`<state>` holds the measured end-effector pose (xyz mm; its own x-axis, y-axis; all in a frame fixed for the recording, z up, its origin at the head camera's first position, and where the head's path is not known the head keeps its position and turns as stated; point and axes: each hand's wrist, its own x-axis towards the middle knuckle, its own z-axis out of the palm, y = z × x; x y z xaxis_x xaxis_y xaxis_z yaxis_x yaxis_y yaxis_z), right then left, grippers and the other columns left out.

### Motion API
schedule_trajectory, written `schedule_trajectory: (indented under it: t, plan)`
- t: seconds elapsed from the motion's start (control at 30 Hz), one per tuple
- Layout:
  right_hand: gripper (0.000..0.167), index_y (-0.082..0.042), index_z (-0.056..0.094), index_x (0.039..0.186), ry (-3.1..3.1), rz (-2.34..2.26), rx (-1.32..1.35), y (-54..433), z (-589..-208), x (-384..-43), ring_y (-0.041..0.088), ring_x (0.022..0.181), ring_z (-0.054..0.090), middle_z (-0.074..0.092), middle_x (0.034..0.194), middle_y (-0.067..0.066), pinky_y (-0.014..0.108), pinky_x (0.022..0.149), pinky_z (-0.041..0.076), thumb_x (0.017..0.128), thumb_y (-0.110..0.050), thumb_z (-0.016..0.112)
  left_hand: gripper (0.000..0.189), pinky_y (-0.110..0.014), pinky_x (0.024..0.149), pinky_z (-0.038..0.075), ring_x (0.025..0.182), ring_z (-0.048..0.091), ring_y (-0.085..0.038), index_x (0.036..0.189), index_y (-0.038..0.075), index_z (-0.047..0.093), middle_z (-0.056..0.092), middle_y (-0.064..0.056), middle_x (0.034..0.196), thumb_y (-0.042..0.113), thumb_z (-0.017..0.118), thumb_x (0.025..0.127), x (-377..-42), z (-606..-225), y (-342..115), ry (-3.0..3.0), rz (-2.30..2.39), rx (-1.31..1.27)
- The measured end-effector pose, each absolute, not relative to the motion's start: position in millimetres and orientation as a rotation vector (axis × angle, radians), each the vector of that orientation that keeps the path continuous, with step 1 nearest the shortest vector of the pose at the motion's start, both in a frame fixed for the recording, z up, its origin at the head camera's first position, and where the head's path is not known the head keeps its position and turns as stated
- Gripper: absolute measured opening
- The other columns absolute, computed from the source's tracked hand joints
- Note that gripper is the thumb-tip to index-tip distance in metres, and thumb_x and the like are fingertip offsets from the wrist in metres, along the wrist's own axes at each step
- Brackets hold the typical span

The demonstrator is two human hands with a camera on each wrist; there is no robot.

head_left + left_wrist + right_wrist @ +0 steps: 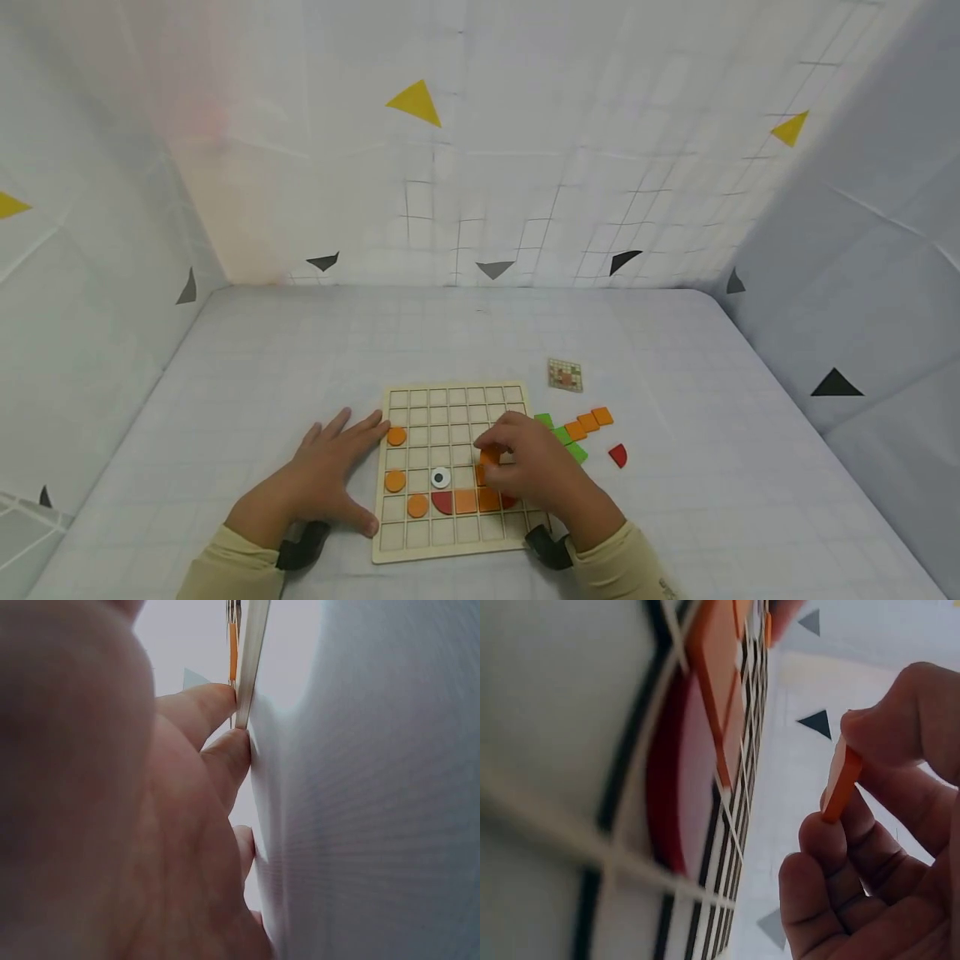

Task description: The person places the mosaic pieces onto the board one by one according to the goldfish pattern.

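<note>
A pale wooden grid board (450,532) lies on the white table. My left hand (322,475) is spread along its left side, with fingertips (217,701) touching the board's edge. Above the board's right half, my right hand (536,462) pinches an orange square tile (844,780) between thumb and fingers. On the board sit several orange round discs (417,506), a white disc with a black dot (440,477), a red quarter-circle tile (442,502) and orange squares (466,501). Another red piece (682,780) is partly hidden under my right hand in the head view.
Right of the board lie green square tiles (577,452), a row of orange square tiles (588,422) and a loose red quarter-circle tile (617,455). A small pattern card (565,375) rests behind the board's right corner. White sheet walls (480,167) surround the table's back and sides.
</note>
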<state>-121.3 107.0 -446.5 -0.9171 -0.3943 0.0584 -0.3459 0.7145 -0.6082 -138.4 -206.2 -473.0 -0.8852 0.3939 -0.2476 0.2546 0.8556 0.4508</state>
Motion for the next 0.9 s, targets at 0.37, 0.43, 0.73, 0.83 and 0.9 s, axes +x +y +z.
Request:
schedule_trajectory:
  t: [0.37, 0.43, 0.73, 0.83, 0.9]
  plan:
    - [0.022, -0.018, 0.077, 0.108, 2.696, -0.843, -0.736, 88.0, -448.0, -125.0, 0.005, 0.092, 0.055, 0.066, 0.104, -0.012, 0.027, 0.087, 0.052, 0.085, -0.018, 0.075, 0.139, -0.072, 0.121, 0.002, 0.157, 0.006, -0.044, 0.159, 0.026, 0.037, 0.025, 0.003, 0.169, 0.071, 0.091, 0.039, -138.7, -473.6, -206.8, 2.707, 0.582, 0.496]
    - [0.024, -0.018, 0.076, 0.110, 2.678, -0.801, -0.741, 85.8, -447.9, -126.4, 0.005, 0.091, 0.054, 0.067, 0.106, -0.012, 0.026, 0.087, 0.052, 0.085, -0.017, 0.076, 0.139, -0.072, 0.121, 0.002, 0.157, 0.006, -0.044, 0.159, 0.026, 0.037, 0.025, 0.003, 0.169, 0.071, 0.092, 0.039, -139.3, -473.8, -206.8, 2.706, 0.584, 0.496]
    - [0.028, -0.017, 0.076, 0.111, 2.677, -0.722, -0.757, 82.5, -447.7, -129.3, 0.004, 0.093, 0.055, 0.071, 0.109, -0.010, 0.026, 0.088, 0.053, 0.084, -0.013, 0.077, 0.139, -0.072, 0.121, 0.001, 0.157, 0.006, -0.044, 0.158, 0.025, 0.038, 0.026, 0.002, 0.169, 0.070, 0.092, 0.038, -140.1, -471.0, -204.4, 2.697, 0.584, 0.478]
    - [0.024, -0.017, 0.077, 0.107, 2.674, -0.739, -0.767, 83.0, -448.6, -130.3, 0.004, 0.092, 0.055, 0.071, 0.105, -0.012, 0.026, 0.088, 0.053, 0.083, -0.013, 0.077, 0.139, -0.072, 0.121, 0.001, 0.157, 0.006, -0.044, 0.158, 0.026, 0.038, 0.026, 0.002, 0.169, 0.069, 0.093, 0.038, -140.1, -471.0, -204.3, 2.694, 0.580, 0.468]
    - [0.022, -0.018, 0.078, 0.104, 2.670, -0.752, -0.775, 83.3, -450.0, -131.4, 0.004, 0.092, 0.056, 0.071, 0.102, -0.013, 0.026, 0.088, 0.053, 0.083, -0.013, 0.077, 0.139, -0.072, 0.122, 0.001, 0.157, 0.006, -0.044, 0.158, 0.026, 0.038, 0.026, 0.002, 0.169, 0.069, 0.093, 0.038, -139.9, -471.3, -204.4, 2.693, 0.581, 0.461]
